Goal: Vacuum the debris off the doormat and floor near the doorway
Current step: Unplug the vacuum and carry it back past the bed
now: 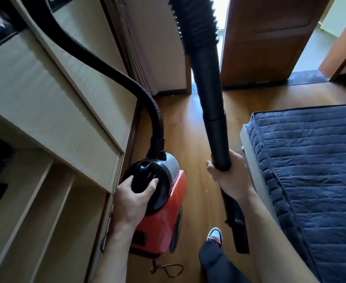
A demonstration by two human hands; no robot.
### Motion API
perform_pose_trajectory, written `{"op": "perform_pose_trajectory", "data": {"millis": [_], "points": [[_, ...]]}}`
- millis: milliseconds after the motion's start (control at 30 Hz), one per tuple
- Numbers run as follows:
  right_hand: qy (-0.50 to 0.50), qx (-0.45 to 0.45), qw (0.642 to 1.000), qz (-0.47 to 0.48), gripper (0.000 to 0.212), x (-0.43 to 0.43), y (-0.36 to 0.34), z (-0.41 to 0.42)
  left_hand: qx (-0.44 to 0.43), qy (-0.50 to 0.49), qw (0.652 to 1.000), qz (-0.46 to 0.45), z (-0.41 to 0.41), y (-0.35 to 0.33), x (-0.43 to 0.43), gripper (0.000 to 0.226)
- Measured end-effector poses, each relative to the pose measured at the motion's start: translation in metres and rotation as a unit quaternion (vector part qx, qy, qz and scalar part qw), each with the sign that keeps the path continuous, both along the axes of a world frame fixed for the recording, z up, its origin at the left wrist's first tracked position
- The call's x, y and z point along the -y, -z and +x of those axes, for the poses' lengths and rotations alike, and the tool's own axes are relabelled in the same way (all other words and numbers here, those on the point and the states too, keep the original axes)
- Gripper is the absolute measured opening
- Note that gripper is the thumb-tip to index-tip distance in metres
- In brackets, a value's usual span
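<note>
1. From the head camera, the left hand (132,198) curls over the round black top of the red canister vacuum (164,217), thumb on the lid. It looks like a carrying grip, to bring the machine along the narrow lane between the shelf unit (45,99) and the bed (310,170).
2. The right hand (230,180) is wrapped tight round the black wand (210,99), held nearly upright. I judge this keeps the ribbed hose (106,66) looped overhead and clear of the feet.
3. The nozzle (239,231) hangs below that hand, beside a shoe (215,234) and seemingly off the wooden floor (188,139); it doesn't look to be cleaning anything yet.
4. A power cord (168,269) trails on the boards behind the canister.
5. The target lies ahead: a dark grey strip, probably the doormat (306,77), sits at the threshold beside the open brown door (266,37), well apart from the nozzle.
6. The mat looks flat and dull; any debris on it or the floor is too small to make out.
</note>
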State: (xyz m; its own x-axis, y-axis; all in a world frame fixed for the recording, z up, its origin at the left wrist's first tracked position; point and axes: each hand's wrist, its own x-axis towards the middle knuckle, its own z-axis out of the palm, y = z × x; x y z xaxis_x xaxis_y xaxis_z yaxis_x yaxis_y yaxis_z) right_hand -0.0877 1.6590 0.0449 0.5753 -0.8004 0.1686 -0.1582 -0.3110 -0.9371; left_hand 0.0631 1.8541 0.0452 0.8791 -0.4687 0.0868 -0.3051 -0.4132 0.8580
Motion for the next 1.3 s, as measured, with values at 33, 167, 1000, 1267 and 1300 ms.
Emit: {"op": "perform_pose_trajectory", "data": {"millis": [33, 167, 1000, 1267, 1300], "points": [[-0.002, 0.003, 1.000, 0.003, 0.034, 0.020, -0.002, 0.008, -0.001, 0.003, 1.000, 0.004, 0.006, -0.001, 0.023, 0.017], [-0.008, 0.015, 1.000, 0.007, 0.034, 0.106, -0.001, 0.033, 0.015, -0.001, 1.000, 0.024, 0.028, -0.006, 0.101, 0.018], [0.038, 0.038, 0.995, -0.080, 0.016, 0.450, -0.001, 0.225, 0.028, 0.033, 0.999, -0.023, 0.227, -0.027, 0.457, 0.021], [0.070, 0.044, 0.995, -0.064, 0.014, 0.575, -0.019, 0.311, 0.017, 0.096, 0.995, -0.009, 0.336, -0.023, 0.602, 0.028], [0.075, 0.043, 0.994, -0.064, 0.016, 0.587, -0.020, 0.317, 0.021, 0.101, 0.995, -0.004, 0.345, -0.024, 0.616, 0.028]]}}
